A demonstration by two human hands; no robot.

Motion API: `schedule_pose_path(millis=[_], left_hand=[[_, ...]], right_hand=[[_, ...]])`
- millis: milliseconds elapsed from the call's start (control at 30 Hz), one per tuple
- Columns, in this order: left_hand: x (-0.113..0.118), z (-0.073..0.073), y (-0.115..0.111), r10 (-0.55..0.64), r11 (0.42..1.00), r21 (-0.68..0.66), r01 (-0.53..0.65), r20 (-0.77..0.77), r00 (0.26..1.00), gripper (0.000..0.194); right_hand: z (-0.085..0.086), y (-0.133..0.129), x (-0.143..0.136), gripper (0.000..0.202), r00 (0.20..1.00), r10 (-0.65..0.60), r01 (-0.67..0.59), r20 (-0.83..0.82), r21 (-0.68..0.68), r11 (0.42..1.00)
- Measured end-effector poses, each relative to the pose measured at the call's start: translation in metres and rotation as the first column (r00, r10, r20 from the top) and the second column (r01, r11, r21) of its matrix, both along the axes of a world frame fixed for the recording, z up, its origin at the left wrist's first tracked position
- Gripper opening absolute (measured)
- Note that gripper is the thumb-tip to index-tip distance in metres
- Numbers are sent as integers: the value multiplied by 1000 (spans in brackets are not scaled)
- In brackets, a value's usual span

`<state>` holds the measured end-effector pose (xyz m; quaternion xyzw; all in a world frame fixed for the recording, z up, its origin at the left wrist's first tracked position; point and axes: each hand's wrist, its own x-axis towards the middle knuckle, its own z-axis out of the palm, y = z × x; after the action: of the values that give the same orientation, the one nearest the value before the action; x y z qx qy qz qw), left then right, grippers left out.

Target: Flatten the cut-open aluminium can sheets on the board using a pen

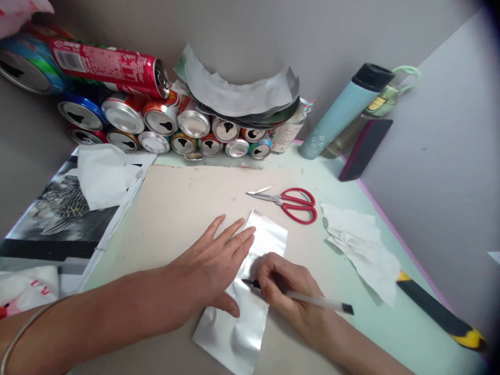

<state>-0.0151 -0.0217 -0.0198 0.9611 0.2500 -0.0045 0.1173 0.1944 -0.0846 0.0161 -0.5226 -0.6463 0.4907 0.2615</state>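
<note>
Your left forearm comes in low from the left, wrist roughly flat, and your left hand is palm down across the middle of the silver sheet. Hand's wide: fingers spread toward the far right, thumb apart and lying over the sheet. Not gripping anything.

Your right forearm enters from the lower right. Right hand is curled narrow around the pen, fingers bunched near the writing end, the pen's back end sticking out to the right. Tip is down at the sheet, just beside your left palm; can't tell if it touches.

Sheet lies lengthwise away from you on the beige board, near edge and far end visible, surface dented and shiny. Your two hands cover much of its middle, so any marks there are hidden.

Red-handled scissors lie just beyond the sheet's far end, blades pointing left. Crumpled white tissue is right of them, partly over the black-and-yellow tool. Behind the board: stacked drink cans with curved metal sheets on top, then the blue bottle leaning at the back right. Bird picture to the left.
</note>
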Motion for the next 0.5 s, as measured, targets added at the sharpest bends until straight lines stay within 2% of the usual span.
schedule_pose_path(millis=[133, 400, 500], left_hand=[[0, 1, 0, -1, 1000, 2, 1, -6, 1000, 124], [0, 1, 0, -8, 1000, -7, 8, 2, 1000, 123], [0, 0, 0, -8, 1000, 1, 8, 0, 1000, 122]], right_hand=[[-3, -1, 0, 21, 1000, -15, 16, -10, 16, 1000], [7, 1, -2, 20, 998, 42, -45, 45, 70, 997], [6, 1, -1, 19, 998, 39, -41, 41, 48, 998]])
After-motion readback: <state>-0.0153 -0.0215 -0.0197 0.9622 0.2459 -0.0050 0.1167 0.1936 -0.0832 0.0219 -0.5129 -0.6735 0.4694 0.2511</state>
